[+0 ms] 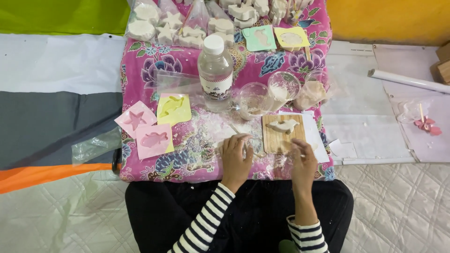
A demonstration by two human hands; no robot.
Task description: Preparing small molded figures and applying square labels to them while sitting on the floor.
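Observation:
My left hand (236, 157) rests on the powder-dusted floral cloth (154, 70) with its fingers curled, touching a small clear object that I cannot make out. My right hand (302, 159) sits at the lower right corner of a small wooden slat board (276, 138); its fingers look pinched together, and what they hold is unclear. On the board lies a white plaster dolphin-shaped casting (283, 125). Both arms wear black and white striped sleeves.
A clear plastic bottle (215, 72) with a white cap stands mid-table beside three clear cups (282, 89) holding white mix. Pink and yellow moulds (152, 124) lie at the left. White plaster figures in bags (164, 28) fill the far edge. A paper roll (408, 80) lies at right.

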